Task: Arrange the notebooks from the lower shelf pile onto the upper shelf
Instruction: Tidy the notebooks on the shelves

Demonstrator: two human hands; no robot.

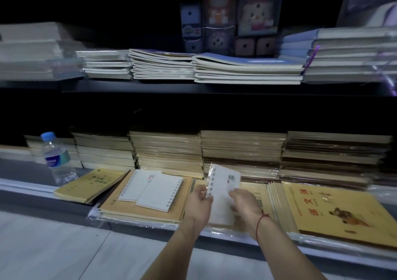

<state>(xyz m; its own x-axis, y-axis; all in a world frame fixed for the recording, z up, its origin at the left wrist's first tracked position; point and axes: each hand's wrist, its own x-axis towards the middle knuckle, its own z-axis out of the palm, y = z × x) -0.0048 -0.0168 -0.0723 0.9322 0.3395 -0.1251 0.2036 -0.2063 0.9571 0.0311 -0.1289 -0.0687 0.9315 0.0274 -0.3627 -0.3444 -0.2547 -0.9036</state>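
Notebooks with white covers and spiral bindings: one [223, 191] is raised, tilted, above the lower shelf [225, 235], just right of two more [150, 190] lying on a tan wrapped stack. Left hand [198, 202] pinches its spiral edge; right hand [245, 202] curls its fingers round the opposite edge. Well left of the two stands a water bottle [57, 159]; the upper shelf [193, 88] above carries pale stacks.

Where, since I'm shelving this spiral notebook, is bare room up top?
Upper shelf: stacks sit edge to edge, no bare board showing. Room only atop the low white stack and blue-covered stack. Lower shelf: bare left of the water bottle.
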